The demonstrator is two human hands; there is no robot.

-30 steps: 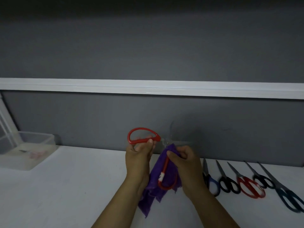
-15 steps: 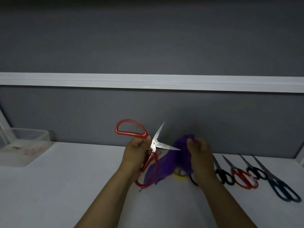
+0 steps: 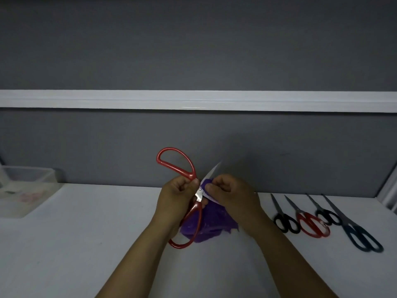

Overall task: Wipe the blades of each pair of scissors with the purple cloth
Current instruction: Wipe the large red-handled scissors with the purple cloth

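My left hand (image 3: 177, 196) grips the red-handled scissors (image 3: 175, 163) near the pivot, blades spread open above the white table (image 3: 86, 244). One blade points up and right; the other is covered. My right hand (image 3: 231, 193) pinches the purple cloth (image 3: 211, 222) around that lower blade close to the pivot, and the rest of the cloth hangs down below both hands. Further pairs lie in a row on the right: black-handled scissors (image 3: 286, 222), red-handled scissors (image 3: 312, 226), another black pair (image 3: 327, 216) and long dark blue scissors (image 3: 363, 237).
A clear plastic box (image 3: 23, 190) stands at the table's far left against the grey partition (image 3: 193, 136). A white frame edge (image 3: 390, 190) rises at the right end of the table.
My right hand has moved left with the purple cloth and closed it over the lower blade, which was bare half a second ago. The left hand keeps its grip.
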